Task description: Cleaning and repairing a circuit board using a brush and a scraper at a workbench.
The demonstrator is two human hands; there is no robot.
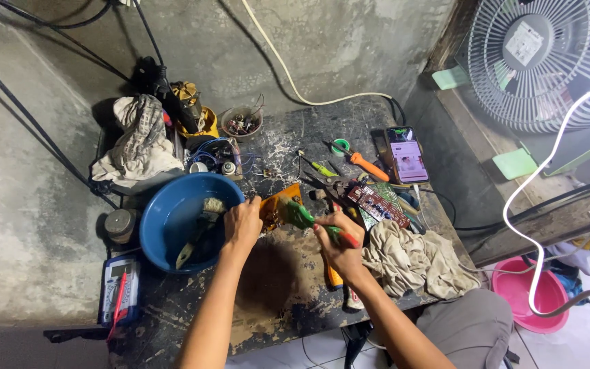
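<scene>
while the left hand [242,224] pinches the edge of an orange-brown circuit board [278,208] at the centre of the frame, the right hand [336,244] is closed around a green-and-red brush [312,222] whose green end lies on the board. both hands are clamped on what they hold.

just left of the board a blue basin [165,219] holds dark water and a scrap of sponge, its rim touching the left hand's knuckles. a multimeter [119,290] lies at lower left, a small tin [120,224] above it, a crumpled rag [138,140] at upper left. a bowl of small parts [241,123] sits at upper centre. right of the hands lie a second circuit board [377,203], an orange-handled screwdriver [367,166], a lit phone [408,154] and a beige cloth [411,256], which crowds the right wrist.

a white fan [548,61] fills the upper right; a pink basin [534,290] stands on the floor at lower right. the stained bench [274,294] shows bare surface only below the hands, toward its near edge.
</scene>
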